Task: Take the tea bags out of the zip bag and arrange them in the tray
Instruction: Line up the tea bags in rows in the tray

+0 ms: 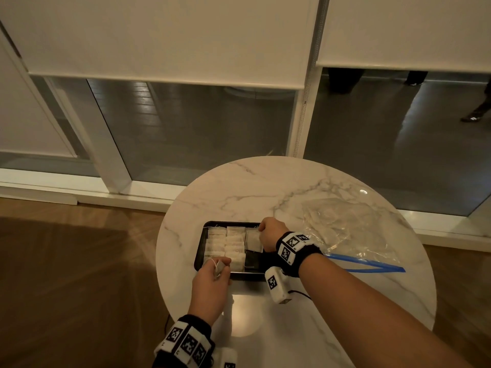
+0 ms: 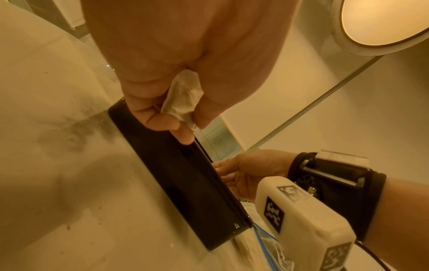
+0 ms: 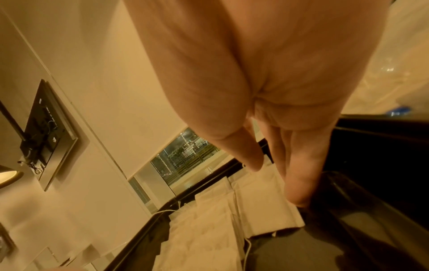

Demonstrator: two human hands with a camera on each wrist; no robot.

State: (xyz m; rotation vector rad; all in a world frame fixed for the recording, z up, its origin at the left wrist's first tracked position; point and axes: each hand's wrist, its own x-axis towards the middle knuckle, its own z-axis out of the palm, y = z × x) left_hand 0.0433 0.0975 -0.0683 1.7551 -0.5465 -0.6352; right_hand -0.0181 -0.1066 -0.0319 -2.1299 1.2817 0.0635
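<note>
A black tray [image 1: 253,262] lies on the round marble table and holds several white tea bags [image 1: 225,244] in two columns. One more tea bag [image 1: 252,241] lies in a third column. My right hand [image 1: 265,232] is over the tray's far right. In the right wrist view, its straight fingers [image 3: 299,188] touch that tea bag [image 3: 262,205]. My left hand [image 1: 220,264] hovers at the tray's near left corner and pinches a tea bag [image 2: 183,95] between thumb and fingers. The clear zip bag [image 1: 350,229] with its blue zip lies flat to the right of the tray.
The table [image 1: 265,187] stands close to glass doors with white blinds. Wood floor lies to the left, and the table edge runs just left of the tray. Bare marble shows behind the tray and in front of it.
</note>
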